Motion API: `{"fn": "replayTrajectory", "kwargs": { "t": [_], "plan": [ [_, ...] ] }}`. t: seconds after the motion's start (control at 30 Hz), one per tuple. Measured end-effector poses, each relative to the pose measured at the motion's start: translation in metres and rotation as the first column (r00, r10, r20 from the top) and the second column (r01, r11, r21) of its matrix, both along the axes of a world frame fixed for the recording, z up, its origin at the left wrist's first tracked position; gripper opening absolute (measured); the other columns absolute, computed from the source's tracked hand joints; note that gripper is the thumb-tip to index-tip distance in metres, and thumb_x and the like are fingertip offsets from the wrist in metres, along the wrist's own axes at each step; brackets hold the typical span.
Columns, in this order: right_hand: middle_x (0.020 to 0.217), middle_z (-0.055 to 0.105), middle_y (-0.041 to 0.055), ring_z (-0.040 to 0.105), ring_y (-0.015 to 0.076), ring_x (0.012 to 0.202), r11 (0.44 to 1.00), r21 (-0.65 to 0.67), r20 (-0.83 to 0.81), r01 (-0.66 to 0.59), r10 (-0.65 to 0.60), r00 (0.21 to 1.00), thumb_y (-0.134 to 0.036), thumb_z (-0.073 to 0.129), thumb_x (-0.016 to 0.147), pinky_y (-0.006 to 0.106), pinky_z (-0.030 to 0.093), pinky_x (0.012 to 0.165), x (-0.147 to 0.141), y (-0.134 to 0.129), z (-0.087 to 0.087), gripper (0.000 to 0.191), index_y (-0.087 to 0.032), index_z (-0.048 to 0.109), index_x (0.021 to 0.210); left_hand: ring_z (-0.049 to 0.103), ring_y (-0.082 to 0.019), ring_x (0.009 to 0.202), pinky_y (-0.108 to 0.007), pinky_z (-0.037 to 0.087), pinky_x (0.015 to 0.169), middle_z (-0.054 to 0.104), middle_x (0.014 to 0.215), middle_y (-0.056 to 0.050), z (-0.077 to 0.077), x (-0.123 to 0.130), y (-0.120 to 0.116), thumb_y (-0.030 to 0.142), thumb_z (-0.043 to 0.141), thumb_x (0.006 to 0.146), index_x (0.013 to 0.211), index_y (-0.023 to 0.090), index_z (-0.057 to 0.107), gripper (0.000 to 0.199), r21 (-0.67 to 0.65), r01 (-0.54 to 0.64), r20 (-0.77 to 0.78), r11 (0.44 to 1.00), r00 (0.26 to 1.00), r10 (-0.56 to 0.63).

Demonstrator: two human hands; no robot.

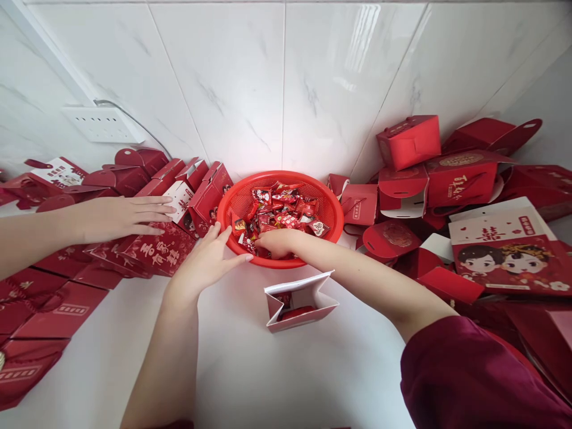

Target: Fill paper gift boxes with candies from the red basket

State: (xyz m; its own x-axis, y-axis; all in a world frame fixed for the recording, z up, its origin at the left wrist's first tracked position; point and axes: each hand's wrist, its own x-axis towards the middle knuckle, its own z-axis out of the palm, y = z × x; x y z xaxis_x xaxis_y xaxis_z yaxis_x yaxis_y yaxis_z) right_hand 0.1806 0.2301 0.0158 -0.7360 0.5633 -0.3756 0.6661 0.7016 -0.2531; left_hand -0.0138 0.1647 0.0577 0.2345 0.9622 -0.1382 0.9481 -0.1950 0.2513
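My left hand (pixel 206 260) rests at the left rim of a red plastic basket (pixel 334 231), fingers apart and nothing in it. Wrapped candies (pixel 286 214) lie heaped inside the basket. Among them, near the front rim, is my right hand (pixel 277 241); its fingers point down and are partly hidden, so what they hold cannot be made out. Just in front of the basket stands a small open box (pixel 308 320), white inside, with a few red packets at its bottom.
Another person's hand (pixel 129 217) reaches in from the left over red gift boxes (pixel 156 247). More red boxes (pixel 465 185) are piled on the right. A tiled wall (pixel 241 77) with a socket strip (pixel 105 124) stands behind.
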Motion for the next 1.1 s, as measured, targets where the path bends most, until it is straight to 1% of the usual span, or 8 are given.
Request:
{"fn": "replayTrajectory", "kwargs": {
  "t": [0.13, 0.27, 0.37, 0.5, 0.73, 0.9, 1.0, 1.1],
  "plan": [
    [0.11, 0.068, 0.0108, 0.065, 0.021, 0.081, 1.0, 0.022, -0.065, -0.009, 0.011, 0.998, -0.011, 0.064, 0.075, 0.024, 0.044, 0.059, 0.007, 0.006, -0.004, 0.035, -0.017, 0.065, 0.11, 0.013, -0.031, 0.15, -0.046, 0.023, 0.12, 0.013, 0.162, -0.016, 0.0, 0.0, 0.0, 0.073, 0.052, 0.079, 0.155, 0.015, 0.025, 0.099, -0.005, -0.002, -0.004, 1.0, 1.0, 0.002],
    [0.109, 0.067, 0.0095, 0.064, 0.021, 0.086, 0.998, 0.065, -0.138, -0.008, 0.017, 0.99, -0.008, 0.061, 0.076, 0.025, 0.043, 0.063, 0.008, 0.012, -0.01, 0.029, -0.018, 0.065, 0.103, 0.013, -0.03, 0.151, -0.045, 0.023, 0.12, 0.013, 0.162, -0.017, 0.0, 0.0, 0.001, 0.074, 0.052, 0.079, 0.155, 0.014, 0.024, 0.1, -0.014, 0.001, -0.015, 1.0, 1.0, -0.001],
    [0.107, 0.067, 0.0103, 0.064, 0.0219, 0.087, 0.992, 0.115, -0.184, 0.053, -0.031, 0.983, -0.007, 0.059, 0.078, 0.025, 0.043, 0.065, 0.007, 0.016, -0.015, 0.028, -0.017, 0.064, 0.104, 0.014, -0.03, 0.151, -0.044, 0.024, 0.119, 0.013, 0.162, -0.018, 0.0, 0.0, 0.001, 0.074, 0.051, 0.079, 0.154, 0.014, 0.024, 0.1, -0.012, 0.001, -0.013, 1.0, 1.0, -0.001],
    [0.117, 0.064, 0.0148, 0.063, 0.0237, 0.096, 0.968, 0.184, -0.276, 0.169, -0.114, 0.954, -0.008, 0.052, 0.085, 0.028, 0.046, 0.075, 0.006, 0.021, -0.02, 0.036, -0.014, 0.058, 0.119, 0.015, -0.031, 0.15, -0.046, 0.026, 0.118, 0.014, 0.162, -0.018, 0.003, 0.002, -0.001, 0.073, 0.052, 0.079, 0.154, 0.015, 0.027, 0.098, -0.015, -0.004, -0.004, 1.0, 1.0, 0.004],
    [0.12, 0.069, 0.0099, 0.065, 0.0217, 0.103, 0.987, 0.075, -0.345, 0.14, -0.106, 0.933, -0.004, 0.057, 0.08, 0.025, 0.047, 0.087, -0.001, 0.029, -0.026, 0.039, -0.018, 0.071, 0.114, 0.014, -0.031, 0.15, -0.046, 0.025, 0.119, 0.013, 0.162, -0.017, 0.006, 0.005, -0.003, 0.071, 0.054, 0.079, 0.155, 0.015, 0.025, 0.099, -0.03, -0.038, -0.02, 0.999, 0.999, 0.038],
    [0.105, 0.076, 0.0027, 0.069, 0.0169, 0.091, 0.988, -0.004, -0.413, 0.151, -0.139, 0.9, -0.004, 0.06, 0.08, 0.021, 0.047, 0.08, 0.002, 0.029, -0.018, 0.032, -0.02, 0.078, 0.102, 0.016, -0.033, 0.15, -0.046, 0.026, 0.118, 0.014, 0.162, -0.016, 0.004, 0.002, -0.001, 0.071, 0.053, 0.079, 0.154, 0.014, 0.026, 0.098, -0.022, -0.029, -0.031, 0.999, 0.999, 0.029],
    [0.089, 0.078, 0.0028, 0.07, 0.0164, 0.079, 0.969, -0.003, -0.473, 0.248, -0.22, 0.853, -0.011, 0.064, 0.081, 0.021, 0.048, 0.074, 0.011, 0.023, -0.006, 0.019, -0.017, 0.08, 0.09, 0.018, -0.033, 0.149, -0.046, 0.028, 0.117, 0.017, 0.161, -0.018, 0.003, 0.001, 0.0, 0.072, 0.052, 0.079, 0.154, 0.015, 0.027, 0.097, -0.009, -0.02, -0.022, 1.0, 1.0, 0.02],
    [0.08, 0.077, 0.0031, 0.069, 0.0166, 0.074, 0.924, 0.014, -0.547, 0.383, -0.313, 0.776, -0.01, 0.066, 0.078, 0.022, 0.047, 0.069, 0.026, 0.01, 0.006, 0.015, -0.015, 0.079, 0.083, 0.023, -0.033, 0.148, -0.043, 0.03, 0.116, 0.018, 0.161, -0.018, 0.002, -0.001, 0.001, 0.074, 0.052, 0.078, 0.154, 0.017, 0.028, 0.098, 0.0, -0.025, 0.002, 1.0, 1.0, 0.025]
  ]
}}
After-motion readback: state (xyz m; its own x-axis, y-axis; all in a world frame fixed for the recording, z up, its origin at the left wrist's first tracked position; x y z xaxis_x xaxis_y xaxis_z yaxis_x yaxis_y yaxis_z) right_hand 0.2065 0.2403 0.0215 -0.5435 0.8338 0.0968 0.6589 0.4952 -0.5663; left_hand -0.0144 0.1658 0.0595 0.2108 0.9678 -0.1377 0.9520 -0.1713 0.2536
